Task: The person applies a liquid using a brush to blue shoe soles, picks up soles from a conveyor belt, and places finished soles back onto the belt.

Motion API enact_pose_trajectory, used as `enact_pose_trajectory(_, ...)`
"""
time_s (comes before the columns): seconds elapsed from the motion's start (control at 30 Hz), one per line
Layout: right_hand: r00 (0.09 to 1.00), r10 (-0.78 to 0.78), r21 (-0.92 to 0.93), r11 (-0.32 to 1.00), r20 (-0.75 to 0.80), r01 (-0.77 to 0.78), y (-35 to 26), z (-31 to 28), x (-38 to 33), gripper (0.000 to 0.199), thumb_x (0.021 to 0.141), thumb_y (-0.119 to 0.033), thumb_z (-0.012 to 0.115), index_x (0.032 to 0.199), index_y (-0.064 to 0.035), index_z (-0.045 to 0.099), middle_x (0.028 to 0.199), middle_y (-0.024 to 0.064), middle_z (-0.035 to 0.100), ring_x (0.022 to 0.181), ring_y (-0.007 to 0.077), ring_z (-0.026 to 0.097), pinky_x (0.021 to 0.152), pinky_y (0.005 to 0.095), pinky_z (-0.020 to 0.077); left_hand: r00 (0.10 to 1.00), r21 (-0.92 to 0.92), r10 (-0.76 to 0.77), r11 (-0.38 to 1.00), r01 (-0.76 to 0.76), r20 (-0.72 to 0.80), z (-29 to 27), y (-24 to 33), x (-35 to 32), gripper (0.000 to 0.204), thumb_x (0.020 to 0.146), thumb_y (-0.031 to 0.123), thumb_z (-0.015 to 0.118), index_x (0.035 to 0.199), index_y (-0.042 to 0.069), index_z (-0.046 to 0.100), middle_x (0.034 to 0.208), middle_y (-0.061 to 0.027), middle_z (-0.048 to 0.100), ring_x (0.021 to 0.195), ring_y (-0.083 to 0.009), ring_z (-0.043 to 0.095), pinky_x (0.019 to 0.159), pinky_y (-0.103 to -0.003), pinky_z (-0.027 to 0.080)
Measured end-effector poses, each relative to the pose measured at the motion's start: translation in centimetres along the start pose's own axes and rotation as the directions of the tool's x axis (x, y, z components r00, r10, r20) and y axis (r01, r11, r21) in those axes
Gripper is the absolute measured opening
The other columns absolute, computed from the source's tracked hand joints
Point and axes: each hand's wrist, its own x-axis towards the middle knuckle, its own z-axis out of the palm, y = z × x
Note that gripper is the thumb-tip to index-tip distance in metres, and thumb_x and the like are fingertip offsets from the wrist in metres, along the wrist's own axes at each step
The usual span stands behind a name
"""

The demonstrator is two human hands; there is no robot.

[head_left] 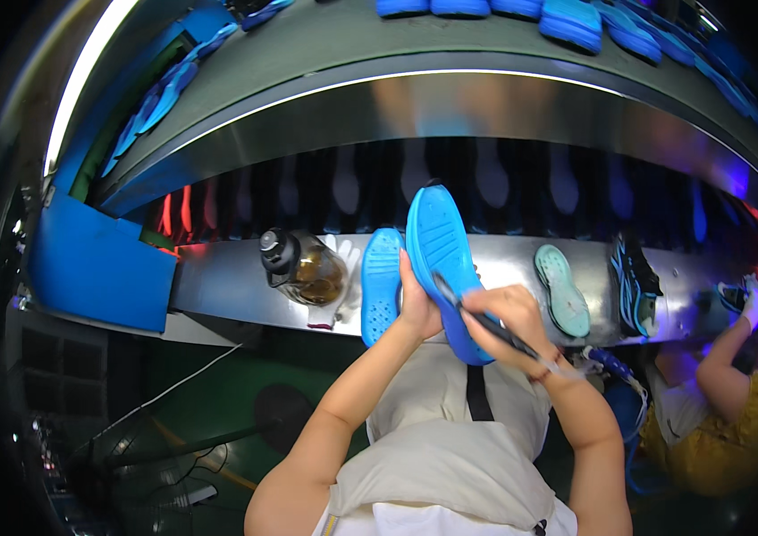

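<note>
Head view: holding blue shoe sole [440,228] in left hand [420,311], over near edge of tabletop [218,279]; pinching black pen-like tool [506,335] in right hand [515,314]. Probably light, springy foam; best gripped along both sides, midfoot.

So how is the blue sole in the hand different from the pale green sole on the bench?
The blue sole is brightly coloured; the green sole is pale. The blue sole is held up in the left hand; the green sole lies on the metal bench. Both are foot-shaped.
</note>
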Motion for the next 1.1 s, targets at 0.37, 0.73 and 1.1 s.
enact_pose_trajectory(0.37,0.999,-0.008,0.309,0.951,0.035,-0.004,1.1,-3.3,2.5,0.017,0.066,-0.003,0.068,0.083,-0.0026,0.066,0.085,0.0104,0.065,0.084,0.0207,0.060,0.074,0.0297,0.0468,0.954,-0.237,-0.149,0.948,0.212,0.259,3.7,0.4,-2.2,0.090,0.074,0.077,0.013,0.134,0.012,0.028,0.125,-0.0168,0.044,0.111,-0.0325,0.047,0.093,-0.048,0.038)
enact_pose_trajectory(0.73,0.953,-0.068,0.492,0.866,0.294,-0.090,0.0,-4.8,1.5,0.019,0.066,-0.004,0.069,0.085,-0.0021,0.066,0.085,0.0112,0.065,0.083,0.0194,0.061,0.077,0.0303,0.0473,0.993,0.053,0.105,0.993,-0.108,0.051,5.6,2.3,-2.1,0.096,0.071,0.079,0.012,0.126,0.005,0.038,0.108,-0.0200,0.054,0.093,-0.0303,0.056,0.081,-0.043,0.046)
enact_pose_trajectory(1.1,0.974,0.036,0.460,0.877,0.224,-0.138,1.2,-4.9,-0.1,0.022,0.067,-0.005,0.070,0.088,-0.0041,0.067,0.090,0.0077,0.066,0.085,0.0193,0.057,0.079,0.0304,0.0445,0.925,-0.043,0.329,0.944,-0.327,0.192,5.7,5.2,-1.2,0.098,0.070,0.080,0.011,0.123,0.002,0.037,0.101,-0.0224,0.055,0.084,-0.0315,0.058,0.073,-0.043,0.049)
